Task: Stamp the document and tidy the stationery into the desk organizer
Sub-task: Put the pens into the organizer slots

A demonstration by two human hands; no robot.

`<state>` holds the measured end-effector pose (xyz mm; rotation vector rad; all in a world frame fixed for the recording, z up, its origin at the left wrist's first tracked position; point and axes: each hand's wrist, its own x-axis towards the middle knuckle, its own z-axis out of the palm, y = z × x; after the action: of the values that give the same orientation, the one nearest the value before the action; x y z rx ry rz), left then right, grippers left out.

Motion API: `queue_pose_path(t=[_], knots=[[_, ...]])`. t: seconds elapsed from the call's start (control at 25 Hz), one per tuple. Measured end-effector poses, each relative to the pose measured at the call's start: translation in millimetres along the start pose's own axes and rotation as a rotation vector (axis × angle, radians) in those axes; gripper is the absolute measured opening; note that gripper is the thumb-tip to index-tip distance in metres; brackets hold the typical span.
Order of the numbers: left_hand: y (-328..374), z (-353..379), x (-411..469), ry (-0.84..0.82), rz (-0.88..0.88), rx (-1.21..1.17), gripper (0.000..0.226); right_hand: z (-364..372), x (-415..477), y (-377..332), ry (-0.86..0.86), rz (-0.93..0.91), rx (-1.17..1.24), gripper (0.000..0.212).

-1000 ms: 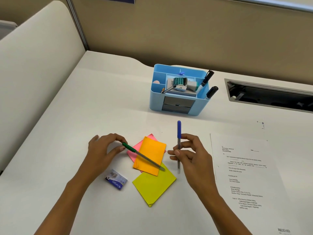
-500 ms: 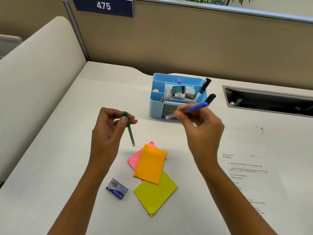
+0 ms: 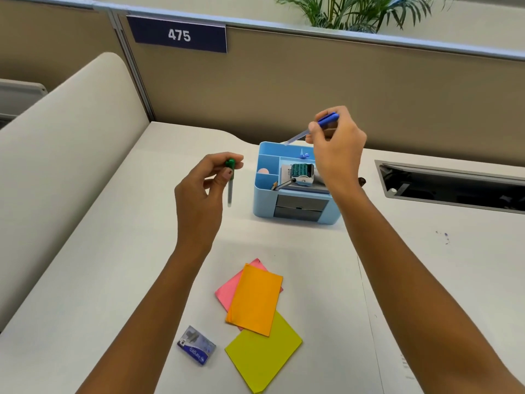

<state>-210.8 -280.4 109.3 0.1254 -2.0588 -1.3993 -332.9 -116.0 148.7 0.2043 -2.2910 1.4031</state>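
Blue pen [image 3: 328, 120] higher above white desk [image 3: 113, 280]

Under my left fingers [image 3: 216, 164] and right fingers [image 3: 331, 112] lies a white desk [image 3: 113, 280], evenly lit, with soft shadows. Beyond both fingertips stands a tan fabric partition [image 3: 284, 89] capped by a pale metal rail [image 3: 312, 30]. A navy plate reading 475 [image 3: 179, 35] hangs above and beyond my left fingers. Left of them rises a cream rounded side divider [image 3: 71, 123]. Right of my right fingers, a grey-framed cable opening [image 3: 454, 186] is sunk into the desk, and green palm fronds [image 3: 355, 9] show over the rail.
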Motion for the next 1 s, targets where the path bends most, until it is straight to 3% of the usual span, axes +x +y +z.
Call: queue_pose_path(t=[0.28, 0.52, 0.64, 0.8, 1.0], knots=[[-3.1, 12.8, 20.0, 0.043, 0.057, 0.069, 0.024, 25.2, 29.8, 26.9, -0.167, -0.052, -0.354, 0.009], [1.8, 27.9, 37.4, 0.019, 0.169, 0.116, 0.021, 39.0, 44.6, 44.9, -0.46, 0.102, -0.541, 0.022], [3.8, 36.0, 44.5, -0.01, 0.248, 0.145, 0.02, 39.7, 51.3, 48.6, -0.521, 0.117, -0.603, 0.024], [5.0, 43.6, 52.5, -0.025, 0.336, 0.185, 0.02, 25.8, 45.8, 41.9, -0.35, 0.083, -0.544, 0.016], [13.4, 57.3, 70.4, -0.011, 0.456, 0.191, 0.021, -6.6, 12.0, 21.6, -0.143, -0.096, -0.352, 0.018]])
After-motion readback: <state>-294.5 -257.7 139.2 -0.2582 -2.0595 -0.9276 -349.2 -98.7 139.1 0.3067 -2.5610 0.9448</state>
